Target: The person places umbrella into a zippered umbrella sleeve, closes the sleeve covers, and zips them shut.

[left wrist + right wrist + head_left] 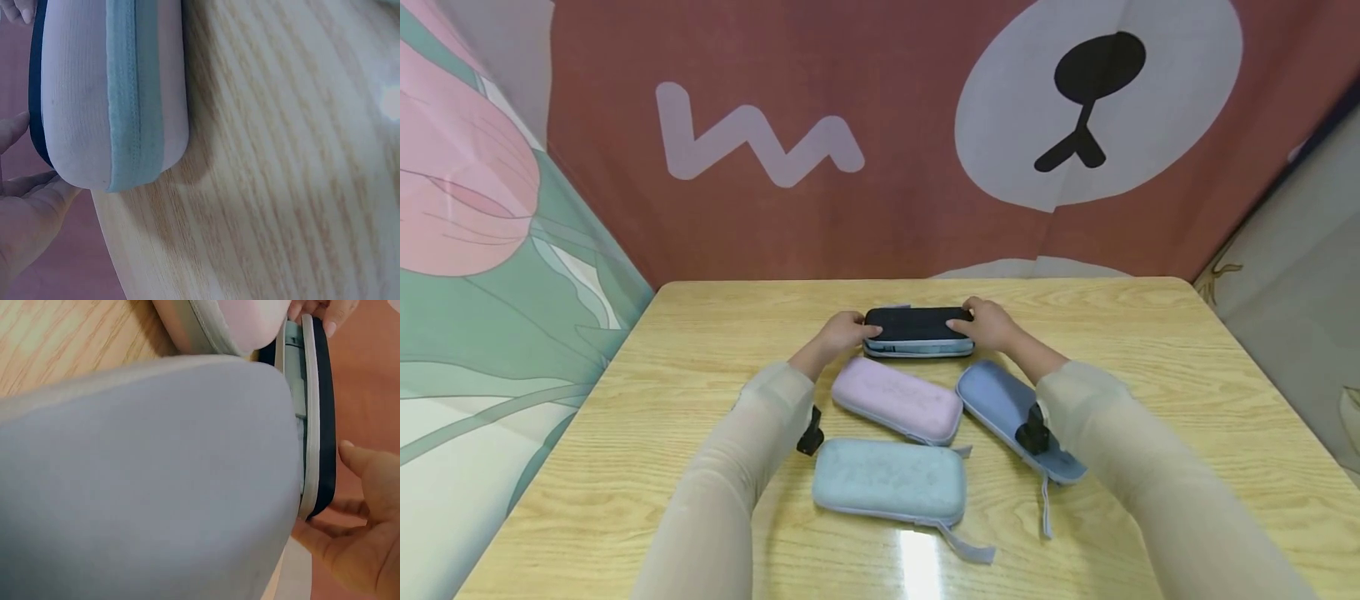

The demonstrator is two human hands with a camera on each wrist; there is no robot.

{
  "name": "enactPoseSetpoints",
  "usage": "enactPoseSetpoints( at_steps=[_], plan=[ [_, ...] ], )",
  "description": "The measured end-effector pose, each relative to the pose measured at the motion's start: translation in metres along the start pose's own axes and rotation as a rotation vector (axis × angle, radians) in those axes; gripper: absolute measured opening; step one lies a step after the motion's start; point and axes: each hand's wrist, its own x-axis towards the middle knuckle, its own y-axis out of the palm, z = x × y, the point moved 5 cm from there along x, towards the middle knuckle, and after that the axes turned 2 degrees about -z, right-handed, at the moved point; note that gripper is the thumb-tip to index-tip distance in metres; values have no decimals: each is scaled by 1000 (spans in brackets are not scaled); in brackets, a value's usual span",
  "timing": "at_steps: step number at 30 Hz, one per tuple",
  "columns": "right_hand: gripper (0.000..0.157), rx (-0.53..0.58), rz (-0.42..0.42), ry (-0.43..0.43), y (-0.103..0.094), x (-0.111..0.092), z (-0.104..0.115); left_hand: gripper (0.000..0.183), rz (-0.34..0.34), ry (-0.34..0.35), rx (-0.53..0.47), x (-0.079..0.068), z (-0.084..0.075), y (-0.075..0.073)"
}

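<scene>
At the far side of the table lies a black pencil case (917,321) with a light zip edge. My left hand (842,331) holds its left end, thumb on top. My right hand (992,325) grips the right end, thumb over the near corner. In the right wrist view the black case's (325,412) zip edges stand apart, and something grey-green shows inside. Just in front of it lie a pink pencil case (897,400) and a blue pencil case (992,393), the latter partly under my right forearm. The pink case (75,94) hides most of the black one from the left wrist.
A light teal pencil case (887,479) with a strap lies nearest me on the wooden table (700,367). A red-brown printed cloth (820,225) hangs behind the table's far edge. Patterned cloth (482,350) hangs on the left.
</scene>
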Motion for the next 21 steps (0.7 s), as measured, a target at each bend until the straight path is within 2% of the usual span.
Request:
enactPoseSetpoints(
  at_steps=[4,10,18,21],
  plan=[
    [58,-32,41,52,3,5,2,57,11,-9,5,-2,0,-1],
    [65,-4,103,123,8,9,1,48,2,11,43,1,-1,0],
    [68,-6,146,150,10,10,0,41,-22,39,160,5,-2,2],
    [68,-7,144,159,11,11,0,39,-19,42,173,6,-2,3]
  ],
)
